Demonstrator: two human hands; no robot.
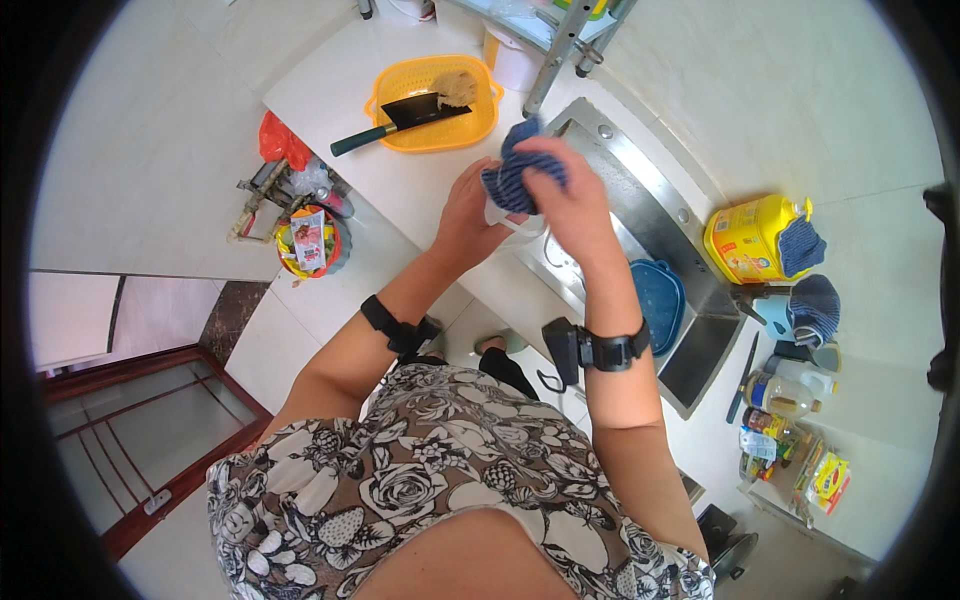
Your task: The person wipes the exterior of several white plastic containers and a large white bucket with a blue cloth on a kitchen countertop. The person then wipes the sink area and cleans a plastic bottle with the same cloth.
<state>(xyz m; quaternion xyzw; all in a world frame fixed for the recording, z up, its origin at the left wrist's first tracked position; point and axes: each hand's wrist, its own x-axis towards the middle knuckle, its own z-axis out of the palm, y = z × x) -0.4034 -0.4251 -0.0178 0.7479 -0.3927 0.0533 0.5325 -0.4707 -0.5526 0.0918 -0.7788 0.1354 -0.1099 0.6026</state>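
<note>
A blue striped cloth point(517, 180) is bunched in my right hand point(574, 199), its upper end sticking up past my fingers. The cloth presses against a white, cup-like container point(499, 214) that my left hand point(466, 217) holds from the side; much of it is hidden by the cloth and fingers. Both hands are over the counter's edge by the stainless steel sink point(630, 172). Beyond them, a yellow plastic colander point(431, 140) holds a cleaver point(412, 112) with a dark green handle and a brown fibrous clump point(455, 89).
A blue plastic basin point(657, 307) lies in the sink. A yellow jug point(742, 240) with another cloth, a light blue cup point(772, 316), a knife point(741, 386) and bottles point(780, 394) line the right side. A metal rack point(559, 56) stands behind; a filled waste bin point(339, 244) is at left.
</note>
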